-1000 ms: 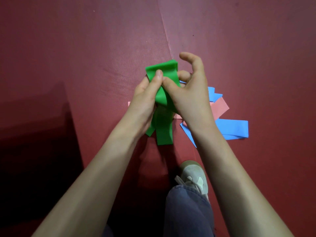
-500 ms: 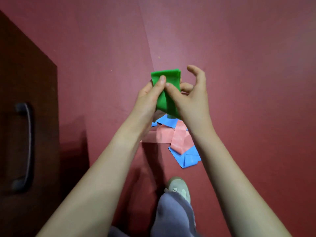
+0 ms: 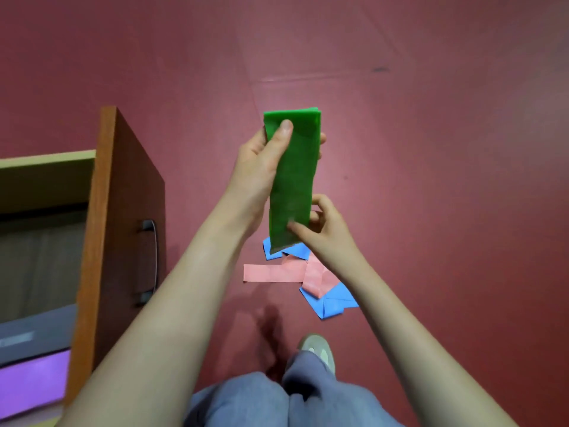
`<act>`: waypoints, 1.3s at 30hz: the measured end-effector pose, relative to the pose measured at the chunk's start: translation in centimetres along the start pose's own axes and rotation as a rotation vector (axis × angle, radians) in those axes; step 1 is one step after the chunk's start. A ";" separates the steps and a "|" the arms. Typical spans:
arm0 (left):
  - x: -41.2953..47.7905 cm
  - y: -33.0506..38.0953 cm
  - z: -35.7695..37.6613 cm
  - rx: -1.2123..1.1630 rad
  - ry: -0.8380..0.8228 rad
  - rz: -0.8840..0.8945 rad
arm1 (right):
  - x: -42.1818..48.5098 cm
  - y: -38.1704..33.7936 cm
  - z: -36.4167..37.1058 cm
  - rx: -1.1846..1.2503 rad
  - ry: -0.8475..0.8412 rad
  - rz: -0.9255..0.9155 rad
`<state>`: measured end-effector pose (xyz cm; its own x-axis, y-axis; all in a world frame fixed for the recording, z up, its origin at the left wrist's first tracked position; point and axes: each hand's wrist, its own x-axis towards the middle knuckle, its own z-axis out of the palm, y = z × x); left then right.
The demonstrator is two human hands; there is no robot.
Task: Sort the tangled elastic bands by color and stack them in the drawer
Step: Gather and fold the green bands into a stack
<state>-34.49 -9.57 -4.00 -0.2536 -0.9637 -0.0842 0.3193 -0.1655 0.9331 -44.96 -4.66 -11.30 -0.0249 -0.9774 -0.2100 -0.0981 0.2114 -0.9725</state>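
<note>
A folded green elastic band [image 3: 294, 180] hangs as a flat strip in front of me. My left hand [image 3: 261, 158] grips its upper end, thumb pressed on the front. My right hand [image 3: 320, 229] pinches its lower end between thumb and fingers. Below on the red floor lie a pink band [image 3: 277, 272] and blue bands [image 3: 329, 303], overlapping in a loose heap. An open wooden drawer [image 3: 92, 211] stands at the left, its front panel with a metal handle [image 3: 147, 260] facing me.
Inside the drawer I see a purple sheet [image 3: 30, 383] and a grey object [image 3: 34, 334]. My jeans-clad legs and a pale shoe [image 3: 317, 349] stand on the red floor [image 3: 431, 149] just before the heap.
The green band went from a bunched wad to a flat strip stretched between my hands; my right hand slid down to its lower end. The view shifted, bringing the open drawer in at left.
</note>
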 end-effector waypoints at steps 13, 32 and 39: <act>-5.9 7.7 2.1 0.022 -0.057 0.081 | -3.9 -3.3 1.5 -0.233 0.027 0.037; -8.1 14.2 0.7 -0.057 -0.010 0.214 | -6.8 -4.8 4.0 -0.165 -0.255 0.039; -8.6 15.9 -3.3 -0.080 0.095 0.258 | -7.4 -3.9 5.4 -0.175 -0.261 0.119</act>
<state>-24.20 -4.59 10.38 -0.0691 -0.9908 0.1167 0.4342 0.0754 0.8977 -39.03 1.71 -6.52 0.2071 -0.9088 -0.3623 -0.2796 0.2999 -0.9121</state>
